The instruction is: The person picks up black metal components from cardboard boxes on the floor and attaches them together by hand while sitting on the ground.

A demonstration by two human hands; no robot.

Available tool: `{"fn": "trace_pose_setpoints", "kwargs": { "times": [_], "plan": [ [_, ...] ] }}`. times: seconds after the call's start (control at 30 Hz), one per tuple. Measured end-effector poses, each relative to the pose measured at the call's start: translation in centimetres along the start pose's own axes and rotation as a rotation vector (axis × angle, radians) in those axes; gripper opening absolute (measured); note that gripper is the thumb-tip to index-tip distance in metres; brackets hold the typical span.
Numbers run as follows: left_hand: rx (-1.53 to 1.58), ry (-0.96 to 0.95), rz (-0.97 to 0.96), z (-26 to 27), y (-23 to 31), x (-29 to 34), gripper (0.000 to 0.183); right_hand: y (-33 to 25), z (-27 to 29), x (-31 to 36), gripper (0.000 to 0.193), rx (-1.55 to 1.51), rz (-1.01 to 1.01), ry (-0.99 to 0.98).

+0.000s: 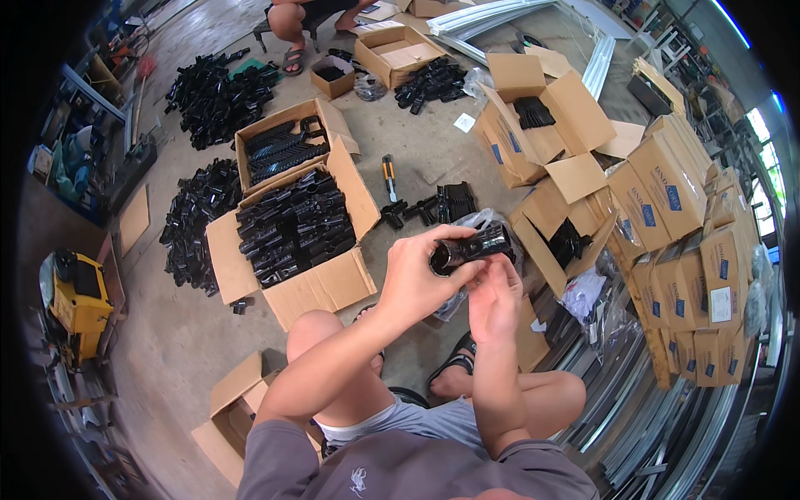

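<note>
The black fitting (pixel 477 247) is held up off the floor, ahead of the person's knees. Its long axis runs nearly crosswise, from a round hollow mouth at nine o'clock to a far end just above three. The left hand (pixel 421 271) lies nearest the mouth, curled firmly around that end with the thumb along the near side. The right hand (pixel 497 300) comes up from five o'clock, half-curled, its fingertips against the underside toward the far end; whether it grips or only steadies, I cannot tell.

Clear plastic (pixel 450 310) shows just behind and below the hands. From the fitting, loose parts (pixel 455 202) lie near at twelve, and a tool (pixel 388 173) with an orange-and-black handle at eleven. At nine stands a box (pixel 321 290) packed with rows of black parts (pixel 296 225); a pile (pixel 200 223) of similar pieces sits beyond it, a second pile (pixel 218 102) toward ten. A smaller carton (pixel 533 260) with dark pieces stands at three, stacked cartons (pixel 696 267) farther out, and metal strips (pixel 658 433) at four to five.
</note>
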State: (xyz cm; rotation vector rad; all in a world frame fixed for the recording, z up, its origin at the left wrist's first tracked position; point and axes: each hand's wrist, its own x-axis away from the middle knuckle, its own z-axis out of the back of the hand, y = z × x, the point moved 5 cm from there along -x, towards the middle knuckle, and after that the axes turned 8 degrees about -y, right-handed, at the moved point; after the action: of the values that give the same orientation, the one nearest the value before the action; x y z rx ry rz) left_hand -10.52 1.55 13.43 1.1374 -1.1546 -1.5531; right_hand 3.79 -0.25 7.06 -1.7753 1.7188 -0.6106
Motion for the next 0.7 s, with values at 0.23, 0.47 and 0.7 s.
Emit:
{"fn": "trace_pose_setpoints", "kwargs": {
  "times": [0.23,0.47,0.7],
  "plan": [
    [-0.421,0.001,0.049,-2.1,-1.6,0.7,0.054,1.2,2.1,-1.3,0.014,0.169,-0.107,0.303],
    [0.543,-0.24,0.398,-2.4,-6.4,0.6,0.049,0.1,4.1,-1.2,0.019,0.179,-0.183,0.303],
    [0.904,-0.157,0.575,-4.4,-8.0,2.8,0.036,0.7,3.4,-0.7,0.022,0.308,-0.275,0.156]
  ]
}}
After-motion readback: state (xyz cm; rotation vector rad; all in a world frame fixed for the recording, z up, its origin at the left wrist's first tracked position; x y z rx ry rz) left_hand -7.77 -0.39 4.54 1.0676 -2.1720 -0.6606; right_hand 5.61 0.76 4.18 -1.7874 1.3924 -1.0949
